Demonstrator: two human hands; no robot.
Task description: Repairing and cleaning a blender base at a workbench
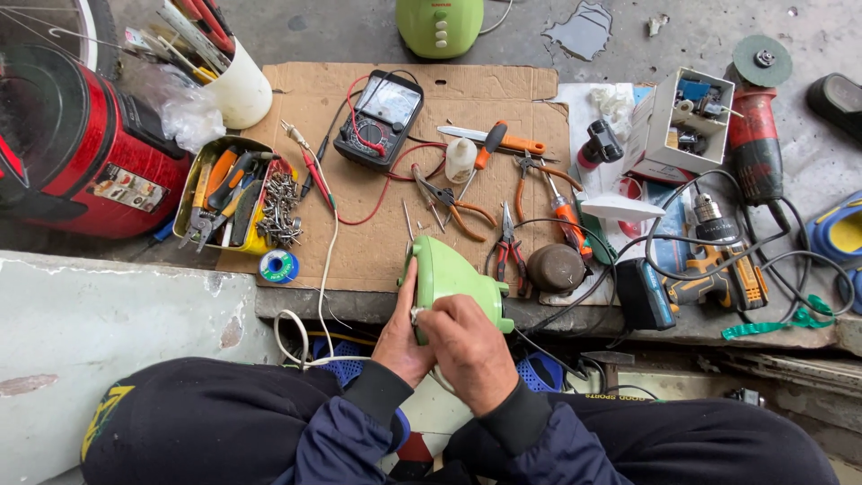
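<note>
Concrete floor carried a flattened brown cardboard sheet (395, 242) that served as the work surface. At its near edge both hands met on one pale green plastic appliance housing (449, 278). The left hand (402, 334) closed its grip on the housing's left flank, thumb laid upward along the shell; the right hand (470, 346) wrapped its grip over the near end from above, fingers curled tight on the plastic. The housing's long axis ran from the hands away toward the far-left, so most of the shell lay just beyond both grips; both hands were equally close, each touching it.

Counted items: one black analogue multimeter (379, 119) with red and black leads, well beyond the grips; one second green plastic appliance body (440, 25) farther still; one yellow tin tray of hand tools and screws (235, 196) far to the left; one small spool of solder (279, 267) left of the left grip; two orange-handled pliers (453, 205) just beyond the housing; one cordless drill (718, 260) and one red angle grinder (756, 135) well to the right.
</note>
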